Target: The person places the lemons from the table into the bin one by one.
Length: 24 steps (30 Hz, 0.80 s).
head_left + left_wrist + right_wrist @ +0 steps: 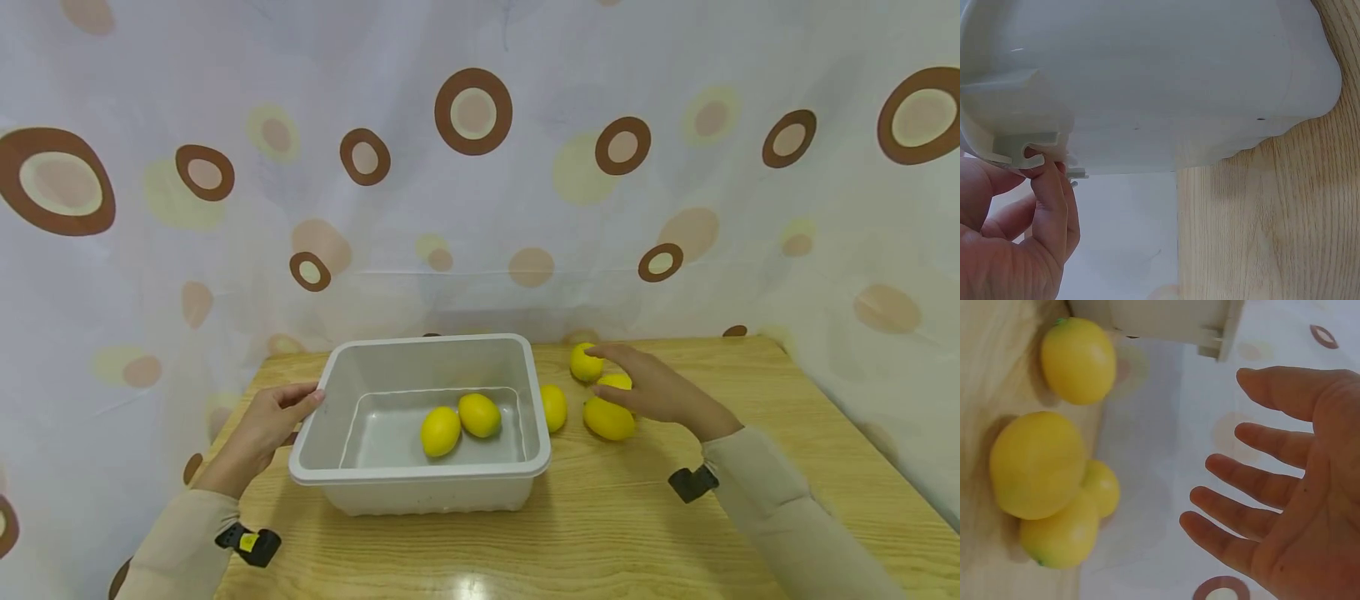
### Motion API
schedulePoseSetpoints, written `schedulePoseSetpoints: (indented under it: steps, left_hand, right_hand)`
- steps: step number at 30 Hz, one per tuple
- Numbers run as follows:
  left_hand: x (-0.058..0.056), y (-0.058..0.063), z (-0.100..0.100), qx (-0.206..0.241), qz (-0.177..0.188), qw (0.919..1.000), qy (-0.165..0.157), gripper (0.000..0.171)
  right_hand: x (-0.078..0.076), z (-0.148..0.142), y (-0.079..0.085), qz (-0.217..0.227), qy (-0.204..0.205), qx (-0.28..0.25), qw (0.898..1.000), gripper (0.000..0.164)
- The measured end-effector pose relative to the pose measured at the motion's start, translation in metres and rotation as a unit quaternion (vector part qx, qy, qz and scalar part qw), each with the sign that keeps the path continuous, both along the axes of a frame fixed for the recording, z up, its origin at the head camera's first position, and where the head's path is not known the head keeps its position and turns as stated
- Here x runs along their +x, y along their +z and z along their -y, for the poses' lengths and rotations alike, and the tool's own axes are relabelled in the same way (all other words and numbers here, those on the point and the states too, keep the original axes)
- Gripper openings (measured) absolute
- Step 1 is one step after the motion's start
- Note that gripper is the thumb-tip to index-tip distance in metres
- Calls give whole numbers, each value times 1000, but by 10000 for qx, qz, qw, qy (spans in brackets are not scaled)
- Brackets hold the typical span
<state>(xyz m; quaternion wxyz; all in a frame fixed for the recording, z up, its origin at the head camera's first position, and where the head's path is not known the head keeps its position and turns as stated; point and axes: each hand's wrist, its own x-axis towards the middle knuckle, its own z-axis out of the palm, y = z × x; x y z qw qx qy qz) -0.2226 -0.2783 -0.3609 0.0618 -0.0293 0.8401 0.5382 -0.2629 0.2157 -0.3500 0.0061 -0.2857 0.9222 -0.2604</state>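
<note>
A white plastic basin [420, 492] stands on the table with two lemons inside, one lemon [440, 431] just left of the other lemon [480, 416]. My left hand [264, 429] grips the basin's left rim; in the left wrist view, the fingers [1050, 206] curl under the rim at a clip-like tab. My right hand [656, 387] hovers over several lemons to the right of the basin, fingers spread and holding nothing. Among these, one lemon [554, 408] lies close beside the basin wall, and another lemon [1038, 465] sits nearest the viewer in the right wrist view.
The wooden table [600, 533] ends at the back against a patterned cloth [480, 217] hung as a backdrop. Both forearms wear a dark wrist device, one of them the left wrist device [251, 543].
</note>
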Motion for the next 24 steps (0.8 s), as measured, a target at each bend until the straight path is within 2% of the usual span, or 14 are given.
schedulePoseSetpoints:
  steps: [8,13,16,24]
  left_hand:
    - [0,-1,-1,36,-5,10000,70,55]
    - [0,0,0,-6,26,10000,47,54]
    - [0,1,0,-2,26,10000,49,54]
    - [0,0,1,-12,76,9999,86,55]
  right_hand:
    - [4,-4,-37,28,-375,80,9993,49]
    - [6,-1,-56,-95,-459,141,9988,47]
    - [10,2,-63,-211,-470,93,9986,46]
    - [20,8,-70,-568,-601,236,9963,45]
